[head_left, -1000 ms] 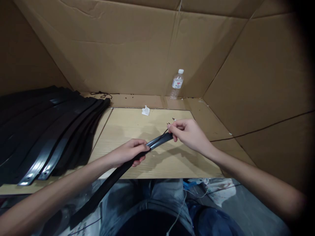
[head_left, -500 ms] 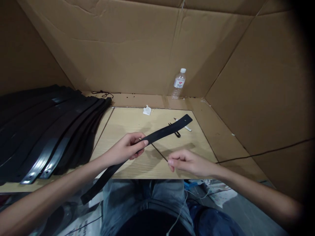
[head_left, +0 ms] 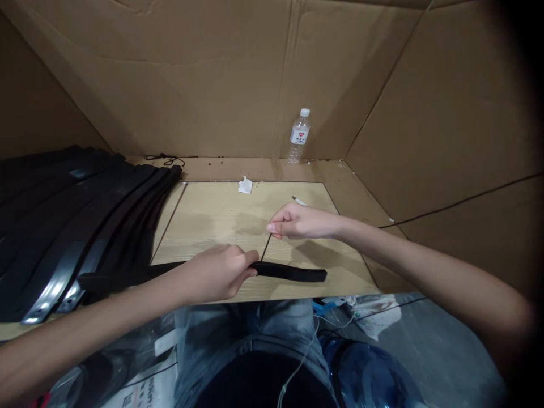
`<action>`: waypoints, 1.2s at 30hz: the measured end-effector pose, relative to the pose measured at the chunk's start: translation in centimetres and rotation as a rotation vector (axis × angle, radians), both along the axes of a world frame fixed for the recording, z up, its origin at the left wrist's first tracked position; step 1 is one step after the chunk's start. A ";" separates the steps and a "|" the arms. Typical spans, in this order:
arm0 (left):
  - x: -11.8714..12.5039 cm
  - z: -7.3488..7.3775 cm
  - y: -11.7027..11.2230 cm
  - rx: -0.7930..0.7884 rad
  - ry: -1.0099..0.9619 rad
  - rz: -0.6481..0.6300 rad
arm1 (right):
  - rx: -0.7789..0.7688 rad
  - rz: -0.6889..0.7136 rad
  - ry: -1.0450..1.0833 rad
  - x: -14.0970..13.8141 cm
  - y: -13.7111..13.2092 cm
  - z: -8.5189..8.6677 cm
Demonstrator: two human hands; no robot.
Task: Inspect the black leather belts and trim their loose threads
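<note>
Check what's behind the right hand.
Behind the right hand, the dark-tipped end of a white pen-like tool shows; the hand covers whatever else is there.

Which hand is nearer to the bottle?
Right. The right hand is in front of the bottle; the left hand, holding the strip, is nearer the person and farther left.

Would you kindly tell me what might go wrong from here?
The thin black cord might slip, as the right hand pinches it only at the fingertips.
The long black strip might twist under a pull, since the left hand alone grips it.
Its far end overlaps the stacked black strips in view, so it might knock them; contact is unclear.
</note>
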State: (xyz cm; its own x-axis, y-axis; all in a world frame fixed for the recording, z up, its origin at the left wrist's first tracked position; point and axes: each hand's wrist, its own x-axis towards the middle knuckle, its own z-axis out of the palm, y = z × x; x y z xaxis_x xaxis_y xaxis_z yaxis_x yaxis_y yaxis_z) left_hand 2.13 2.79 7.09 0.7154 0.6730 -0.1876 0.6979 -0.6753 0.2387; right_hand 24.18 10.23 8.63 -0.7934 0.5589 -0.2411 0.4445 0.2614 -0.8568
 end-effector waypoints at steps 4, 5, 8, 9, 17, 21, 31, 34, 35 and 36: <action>0.3 -0.4 1.3 0.178 0.059 0.147 | -0.111 -0.196 -0.024 -1.3 -2.9 1.3; 0.3 -0.4 1.7 0.194 0.022 0.206 | -0.153 -0.233 0.010 -1.5 -3.7 1.1; 0.1 -0.2 2.6 0.169 -0.222 0.333 | -0.289 -0.314 0.189 -2.1 -5.8 -0.5; 0.1 -0.1 2.8 0.144 -0.322 0.348 | -0.301 -0.335 0.230 -2.2 -6.4 -1.2; 1.0 0.6 2.3 -0.375 -0.910 0.413 | 0.049 -0.404 0.368 -2.2 -7.4 -4.5; 1.1 0.7 2.1 -0.526 -0.982 0.453 | 0.077 -0.366 0.399 -2.4 -7.3 -4.5; -0.1 1.4 0.9 -0.780 -0.923 0.325 | 0.340 -0.206 0.301 -1.4 -5.1 -4.9; -0.8 1.9 0.7 -0.775 -0.813 0.248 | 0.448 -0.076 0.180 0.1 -4.1 -3.9; -1.0 2.1 0.7 -0.752 -0.767 0.222 | 0.443 -0.016 0.131 0.5 -3.9 -3.5; -1.2 2.3 0.7 -0.718 -0.719 0.190 | 0.423 0.048 0.082 0.9 -3.7 -2.9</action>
State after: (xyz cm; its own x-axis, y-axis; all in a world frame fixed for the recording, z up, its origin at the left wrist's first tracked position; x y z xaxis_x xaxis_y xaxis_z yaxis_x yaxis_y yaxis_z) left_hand 0.93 3.53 9.34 0.7111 0.6848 -0.1594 0.3110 -0.1030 0.9448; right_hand 25.11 6.53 5.70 -0.8280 0.5568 0.0661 0.3580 0.6157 -0.7020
